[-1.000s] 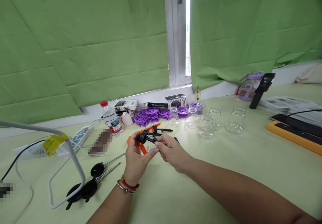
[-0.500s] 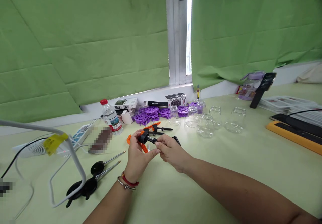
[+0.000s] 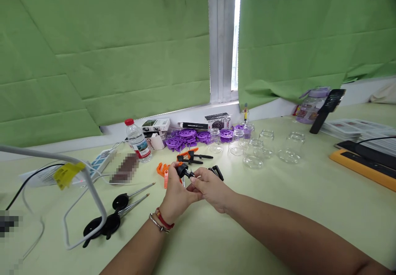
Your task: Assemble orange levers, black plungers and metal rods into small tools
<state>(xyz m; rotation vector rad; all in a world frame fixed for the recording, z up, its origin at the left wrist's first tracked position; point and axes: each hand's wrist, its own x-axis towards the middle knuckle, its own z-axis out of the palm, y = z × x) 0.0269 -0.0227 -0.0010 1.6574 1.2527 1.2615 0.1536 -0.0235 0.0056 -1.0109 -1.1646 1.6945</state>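
hands together, left hand [image 3: 178,191] round one end of a black round-headed piece [image 3: 183,170] between them, right hand [image 3: 215,189] pinching its shaft [image 3: 189,175], orange parts [image 3: 166,179] just beyond the left; step looks like fitting or twisting, next move likely calling for steady, aligned grips.

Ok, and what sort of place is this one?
Probably an indoor workroom, perhaps a small workshop or office: green sheets hang on both sides of a window frame, and the table holds a pile of purple parts and several clear jars.
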